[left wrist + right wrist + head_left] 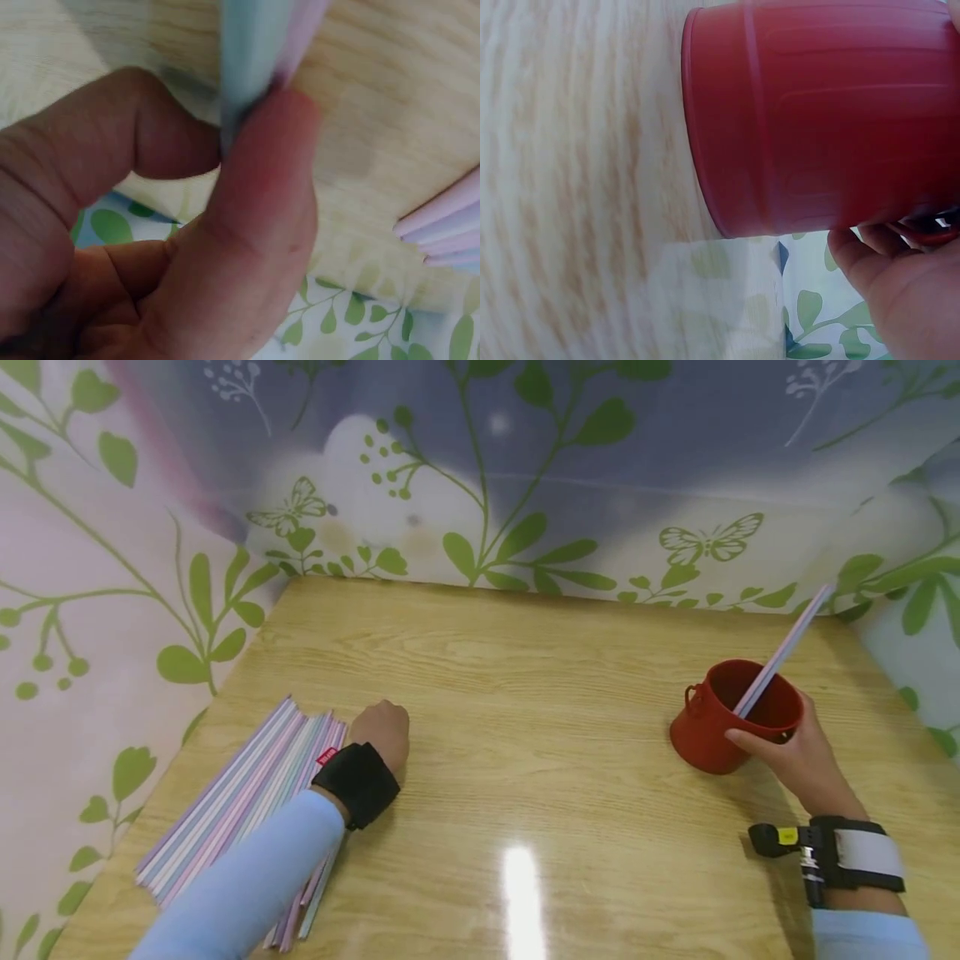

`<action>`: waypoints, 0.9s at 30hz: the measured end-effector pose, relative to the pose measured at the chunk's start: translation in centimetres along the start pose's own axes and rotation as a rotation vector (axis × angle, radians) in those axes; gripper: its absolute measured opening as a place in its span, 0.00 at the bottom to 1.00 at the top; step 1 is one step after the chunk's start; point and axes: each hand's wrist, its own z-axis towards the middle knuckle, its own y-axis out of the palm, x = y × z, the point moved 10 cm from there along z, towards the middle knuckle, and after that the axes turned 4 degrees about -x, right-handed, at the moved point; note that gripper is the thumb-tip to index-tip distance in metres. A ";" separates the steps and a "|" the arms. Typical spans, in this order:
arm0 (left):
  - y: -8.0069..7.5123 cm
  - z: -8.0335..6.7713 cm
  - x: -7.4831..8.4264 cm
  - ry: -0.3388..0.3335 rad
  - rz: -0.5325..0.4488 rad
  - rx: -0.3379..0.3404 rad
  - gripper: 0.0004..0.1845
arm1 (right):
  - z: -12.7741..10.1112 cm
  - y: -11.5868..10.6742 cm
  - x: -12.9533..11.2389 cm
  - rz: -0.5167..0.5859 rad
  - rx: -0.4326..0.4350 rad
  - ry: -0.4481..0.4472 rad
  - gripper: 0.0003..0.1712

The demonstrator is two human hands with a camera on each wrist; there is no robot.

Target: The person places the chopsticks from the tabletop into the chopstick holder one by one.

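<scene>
A pile of pastel straws (240, 797) lies at the left of the wooden table (525, 710). My left hand (382, 731) rests at the pile's far end; in the left wrist view its thumb (262, 217) and forefinger pinch the ends of pale blue and pink straws (259, 45). A red bucket-shaped cup (731, 714) stands at the right with one straw (783, 652) leaning out of it. My right hand (795, 756) grips the cup's near side and rim; the cup (817, 112) fills the right wrist view.
A leaf-and-butterfly patterned sheet (480, 468) walls the table at the back and both sides. The light wood tabletop stretches between the straw pile and the cup, with a glare spot (521, 877) near the front.
</scene>
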 end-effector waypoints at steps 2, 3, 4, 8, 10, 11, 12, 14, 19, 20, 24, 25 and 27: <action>-0.1 -0.2 0.1 0.030 -0.013 0.028 0.11 | 0.0 0.1 0.0 0.006 -0.001 -0.004 0.46; -0.1 -0.4 0.2 0.049 -0.025 0.042 0.11 | -0.1 0.1 0.0 0.008 0.002 -0.008 0.46; -0.2 -0.5 0.3 0.069 -0.036 0.053 0.11 | -0.1 0.1 -0.2 0.013 -0.005 -0.017 0.46; -1.8 -0.8 0.3 0.136 -0.155 0.069 0.11 | -0.2 0.1 -0.5 0.025 0.005 -0.020 0.46; -4.0 -0.8 0.6 0.179 -0.262 0.086 0.14 | -0.3 0.1 -0.7 0.031 0.002 -0.015 0.46; -5.9 -0.9 0.9 0.211 -0.328 0.121 0.12 | -0.2 0.1 -0.8 0.031 0.010 -0.008 0.47; -7.9 -1.0 1.3 0.245 -0.403 0.157 0.10 | -0.3 0.1 -0.9 0.030 0.006 -0.005 0.47; -13.0 -1.5 2.6 0.343 -0.534 0.301 0.06 | -0.4 -0.1 -1.0 0.028 0.006 0.001 0.47; -26.0 -4.7 7.0 0.641 -1.016 0.714 0.09 | -0.7 -0.5 -0.8 0.024 0.009 0.028 0.47; -28.0 -5.4 7.9 0.712 -1.139 0.779 0.09 | -0.6 -0.5 -0.8 0.024 0.008 0.030 0.47; -32.6 -6.7 12.9 0.887 -1.478 0.853 0.08 | -0.2 -0.3 -0.8 0.049 0.001 0.027 0.47; -32.9 -6.8 14.8 0.918 -1.477 0.851 0.09 | -0.2 -0.2 -0.7 0.054 0.001 0.028 0.47; -32.3 -6.6 19.0 0.935 -1.414 0.781 0.11 | -0.7 -0.1 -1.7 0.070 -0.007 0.041 0.46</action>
